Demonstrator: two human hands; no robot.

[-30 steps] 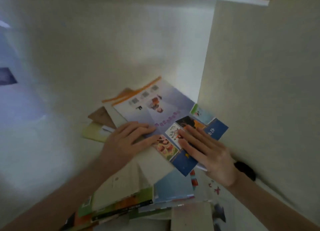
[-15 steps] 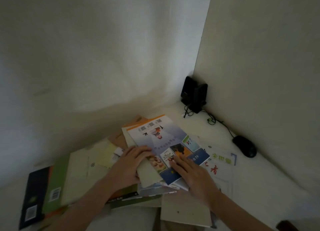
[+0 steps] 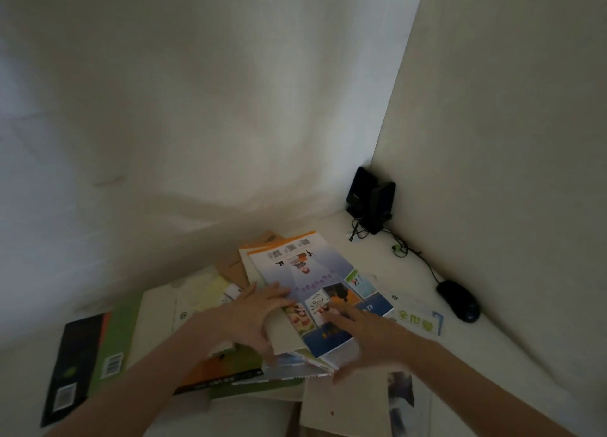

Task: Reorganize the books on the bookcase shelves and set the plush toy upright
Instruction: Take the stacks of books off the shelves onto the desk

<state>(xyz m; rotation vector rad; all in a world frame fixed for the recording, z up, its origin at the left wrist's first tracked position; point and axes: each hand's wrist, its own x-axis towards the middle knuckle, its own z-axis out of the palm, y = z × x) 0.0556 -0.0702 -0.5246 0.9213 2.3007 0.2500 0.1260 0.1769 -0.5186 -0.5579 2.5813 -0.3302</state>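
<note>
1. Two hands: left hand [image 3: 253, 318], right hand [image 3: 364, 335].
2. Books [image 3: 315, 272]: at least ten, overlapping in a heap; the exact count is unclear.
3. Two black speakers [image 3: 377, 203].
4. One mouse [image 3: 458, 300].

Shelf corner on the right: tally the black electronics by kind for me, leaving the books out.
Black speakers: 2
Black mouse: 1
Total: 3

left hand [image 3: 253, 318], right hand [image 3: 364, 335] on colourful book [image 3: 315, 272] atop strewn pile [image 3: 157, 318]; mouse [image 3: 458, 300], speakers [image 3: 371, 200] at right.
</note>
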